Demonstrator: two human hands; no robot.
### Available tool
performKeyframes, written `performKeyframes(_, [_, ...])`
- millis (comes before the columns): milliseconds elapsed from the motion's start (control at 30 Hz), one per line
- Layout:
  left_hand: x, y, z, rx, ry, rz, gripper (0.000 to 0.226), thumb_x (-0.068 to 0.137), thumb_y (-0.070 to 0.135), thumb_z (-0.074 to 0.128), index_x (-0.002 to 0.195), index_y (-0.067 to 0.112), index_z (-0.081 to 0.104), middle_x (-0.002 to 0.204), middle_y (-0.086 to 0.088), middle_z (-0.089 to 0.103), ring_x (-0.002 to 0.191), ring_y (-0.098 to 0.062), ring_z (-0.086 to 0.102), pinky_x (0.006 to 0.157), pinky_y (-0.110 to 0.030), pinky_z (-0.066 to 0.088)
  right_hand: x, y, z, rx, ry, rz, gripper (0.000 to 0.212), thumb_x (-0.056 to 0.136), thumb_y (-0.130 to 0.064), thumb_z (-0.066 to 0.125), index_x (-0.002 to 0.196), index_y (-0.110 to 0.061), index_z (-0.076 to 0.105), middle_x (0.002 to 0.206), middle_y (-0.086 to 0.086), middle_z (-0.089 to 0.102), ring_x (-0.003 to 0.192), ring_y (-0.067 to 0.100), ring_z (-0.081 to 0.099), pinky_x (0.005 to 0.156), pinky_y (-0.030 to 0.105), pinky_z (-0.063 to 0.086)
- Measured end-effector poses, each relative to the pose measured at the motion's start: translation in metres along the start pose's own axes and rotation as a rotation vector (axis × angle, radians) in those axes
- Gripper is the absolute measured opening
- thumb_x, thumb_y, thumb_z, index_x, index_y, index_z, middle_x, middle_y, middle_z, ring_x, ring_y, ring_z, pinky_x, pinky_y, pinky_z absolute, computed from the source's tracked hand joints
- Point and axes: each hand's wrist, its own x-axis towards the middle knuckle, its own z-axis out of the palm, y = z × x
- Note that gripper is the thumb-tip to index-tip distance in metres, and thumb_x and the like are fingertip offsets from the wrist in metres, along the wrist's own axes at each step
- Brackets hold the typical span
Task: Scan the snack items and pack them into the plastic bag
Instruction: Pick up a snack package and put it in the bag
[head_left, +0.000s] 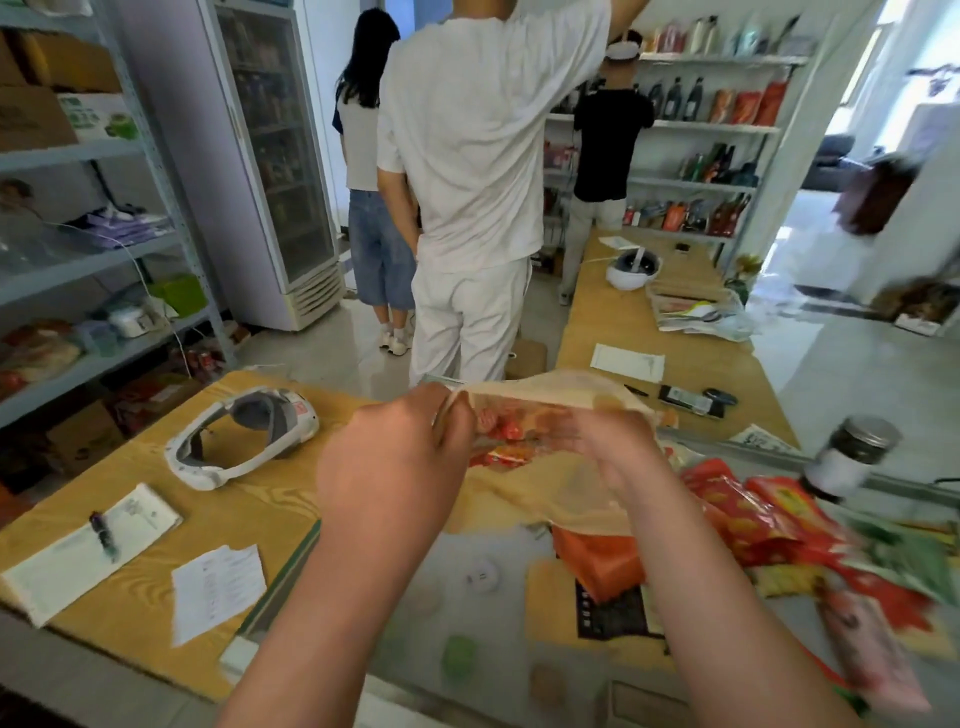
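Note:
I hold a thin, see-through beige plastic bag (524, 493) above the counter, at the middle of the view. My left hand (400, 462) pinches its left rim. My right hand (602, 447) sits inside or behind the film and grips the right side, seen through the plastic. Red snack packets (506, 439) show through the bag near its mouth. More red and green snack packets (769, 519) lie in a heap on the counter to the right, below the bag. An orange packet (597, 561) lies under the bag.
A white headset (244, 436) rests on the wooden counter (156, 592) at left, with a notebook and pen (98, 535) and a receipt (218, 587) nearer me. A dark jar (852, 452) stands at right. A person in white (467, 182) stands just beyond the counter; shelves behind.

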Motion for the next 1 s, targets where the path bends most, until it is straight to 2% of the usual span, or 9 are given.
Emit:
performKeyframes(67, [-0.006,0.013,0.003,0.069,-0.061,-0.001,0.033,0.091,0.044,0.047,0.073,0.019,0.058,0.067,-0.005,0.062,0.068,-0.031,0.061,0.050,-0.028,0.037,-0.024,-0.025,-0.021,-0.038,0.106,-0.181,0.014,0.094,-0.013,0.050,0.104,-0.016,0.060,0.093,0.002,0.070,0.076,0.018,0.071,0.071,0.035,0.058])
performKeyframes(167, [-0.019,0.037,0.011,0.070,-0.114,0.039,0.025,0.089,0.049,0.053,0.097,0.030,0.067,0.094,0.000,0.066,0.091,-0.027,0.060,0.063,-0.030,0.041,-0.057,-0.041,-0.064,-0.113,0.175,-0.370,0.022,0.096,-0.018,0.049,0.107,-0.033,0.059,0.102,-0.007,0.068,0.084,0.010,0.069,0.076,0.033,0.057])
performKeyframes(233, [-0.030,0.053,0.021,0.036,-0.145,0.075,0.035,0.084,0.052,0.058,0.115,0.035,0.059,0.106,0.000,0.064,0.100,-0.027,0.059,0.073,-0.033,0.045,-0.069,-0.032,-0.092,-0.174,0.207,-0.402,0.022,0.095,-0.020,0.049,0.104,-0.036,0.061,0.102,-0.009,0.068,0.086,0.010,0.068,0.081,0.036,0.057])
performKeyframes(333, [-0.051,0.075,0.041,0.026,-0.169,0.119,0.048,0.080,0.048,0.065,0.122,0.031,0.051,0.106,-0.002,0.065,0.099,-0.031,0.060,0.078,-0.037,0.048,-0.088,-0.021,-0.128,-0.251,0.275,-0.401,0.023,0.095,-0.018,0.049,0.097,-0.037,0.062,0.101,-0.010,0.068,0.087,0.011,0.067,0.081,0.040,0.057])
performKeyframes(433, [-0.073,0.096,0.058,-0.004,-0.178,0.166,0.048,0.081,0.043,0.066,0.124,0.029,0.051,0.099,-0.003,0.064,0.097,-0.031,0.058,0.077,-0.041,0.051,-0.102,0.005,-0.161,-0.344,0.269,-0.330,0.020,0.094,-0.018,0.051,0.102,-0.032,0.063,0.102,-0.008,0.067,0.088,0.009,0.065,0.079,0.034,0.056])
performKeyframes(567, [-0.094,0.118,0.079,-0.074,-0.259,0.158,0.033,0.088,0.043,0.059,0.119,0.032,0.055,0.090,0.005,0.067,0.086,-0.023,0.063,0.068,-0.035,0.051,-0.119,0.037,-0.189,-0.532,0.186,-0.233,0.019,0.088,-0.027,0.063,0.105,-0.032,0.063,0.098,-0.014,0.064,0.092,0.003,0.061,0.076,0.025,0.048])
performKeyframes(733, [-0.099,0.122,0.101,-0.030,-0.360,0.147,0.023,0.090,0.045,0.055,0.110,0.035,0.061,0.085,0.006,0.069,0.081,-0.018,0.065,0.059,-0.027,0.042,-0.140,0.068,-0.193,-0.914,-0.087,-0.011,0.054,0.076,-0.040,0.074,0.125,-0.031,0.053,0.116,-0.011,0.058,0.109,0.010,0.055,0.090,0.032,0.047])
performKeyframes(833, [-0.096,0.122,0.103,-0.067,-0.339,0.147,0.017,0.090,0.042,0.056,0.103,0.032,0.063,0.082,0.005,0.070,0.078,-0.019,0.065,0.059,-0.028,0.047,-0.149,0.077,-0.183,-1.141,-0.063,-0.059,0.057,0.076,-0.040,0.072,0.128,-0.030,0.051,0.121,-0.005,0.056,0.112,0.015,0.053,0.091,0.032,0.046])
performKeyframes(1000, [-0.101,0.127,0.109,-0.127,-0.513,0.163,0.019,0.094,0.046,0.049,0.100,0.034,0.062,0.078,0.012,0.062,0.074,-0.012,0.057,0.061,-0.026,0.041,-0.157,0.083,-0.183,-1.018,0.044,-0.035,0.053,0.076,-0.031,0.074,0.126,-0.031,0.057,0.119,-0.006,0.060,0.102,0.009,0.056,0.084,0.023,0.046])
